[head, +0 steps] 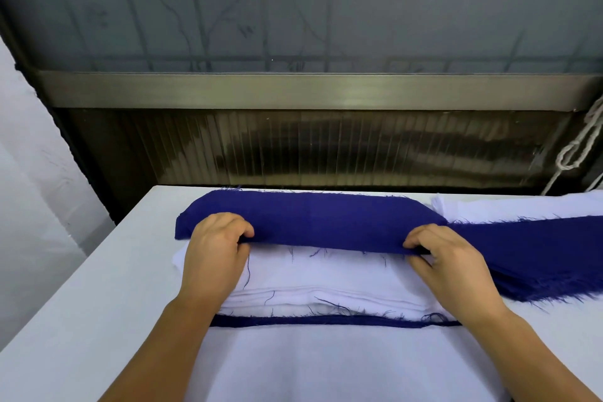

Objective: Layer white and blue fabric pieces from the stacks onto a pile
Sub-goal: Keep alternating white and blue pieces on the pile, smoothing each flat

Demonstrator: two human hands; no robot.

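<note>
A pile of cloth point(326, 281) sat on the table point(81, 287). One cloth piece point(310, 219) lay across the pile's back part. The left hand point(215, 248) and right hand point(447, 258) pinched its front edge. To the right lay two more stacks point(538, 254), maybe touching the pile.

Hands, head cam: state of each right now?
Left hand: closed, pinching the near edge of the blue fabric piece.
Right hand: closed, pinching the same edge further along.
</note>
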